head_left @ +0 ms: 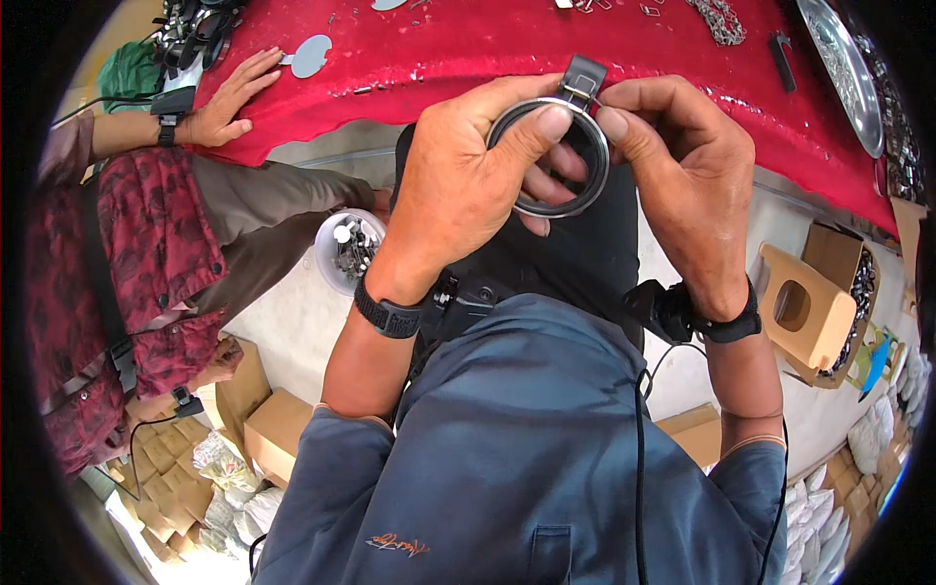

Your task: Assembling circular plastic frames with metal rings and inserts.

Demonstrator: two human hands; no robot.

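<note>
My left hand [453,180] grips a round ring [594,192] with a dark, silver-edged rim, held up in front of my lap near the table edge. Its thumb lies over the rim, and fingers show through the opening. A short black strap tab [584,74] stands at the ring's top, joined by a small metal wire link [576,95]. Beside that link, my right hand [697,161] is closed, thumb and forefinger pinched at the link's right end. Whatever is between those fingertips is too small to make out.
A red cloth-covered table [429,49] lies ahead, with a grey disc [312,57], a chain pile [720,19] and a metal tray [829,58]. At left, a co-worker's hand [229,102] rests on it. A white bucket [330,273] of small parts and cardboard boxes [795,310] stand below.
</note>
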